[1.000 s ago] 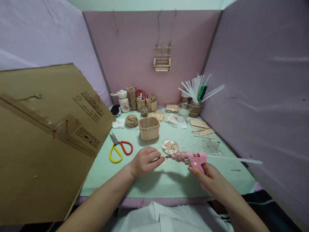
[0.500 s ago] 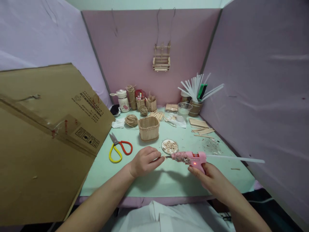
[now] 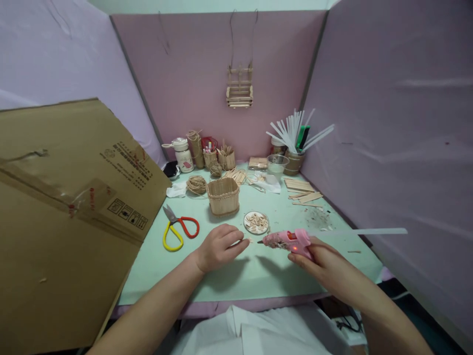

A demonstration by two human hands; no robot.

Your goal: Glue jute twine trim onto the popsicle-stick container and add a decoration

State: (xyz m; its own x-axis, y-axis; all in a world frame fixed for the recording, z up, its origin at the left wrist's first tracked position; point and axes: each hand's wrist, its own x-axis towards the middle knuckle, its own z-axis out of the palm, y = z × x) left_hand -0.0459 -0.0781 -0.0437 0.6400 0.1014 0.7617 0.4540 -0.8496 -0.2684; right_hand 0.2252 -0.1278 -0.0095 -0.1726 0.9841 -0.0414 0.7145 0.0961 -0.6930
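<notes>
My right hand point(image 3: 320, 256) is wrapped round the handle of a pink glue gun point(image 3: 297, 241), whose nozzle points left and whose red light is lit. A long clear glue stick point(image 3: 380, 231) sticks out of its back. My left hand point(image 3: 223, 246) is pinched on a tiny pale wood piece point(image 3: 250, 240), a short gap left of the nozzle. Just beyond the hands lies a round dish point(image 3: 256, 223) of small wood pieces. A wooden basket with a braided rim point(image 3: 223, 197) stands behind my left hand.
Open scissors point(image 3: 177, 224) lie left of the basket. A big cardboard sheet point(image 3: 66, 236) leans at the left. Twine point(image 3: 196, 185), flat wooden sticks point(image 3: 303, 191), a plastic cup point(image 3: 277, 165) and a pot of glue sticks point(image 3: 294, 161) line the back.
The glue gun's nozzle has moved away from the fingers of my left hand, and the gun's rear has tipped up slightly. The whole view has shifted a little.
</notes>
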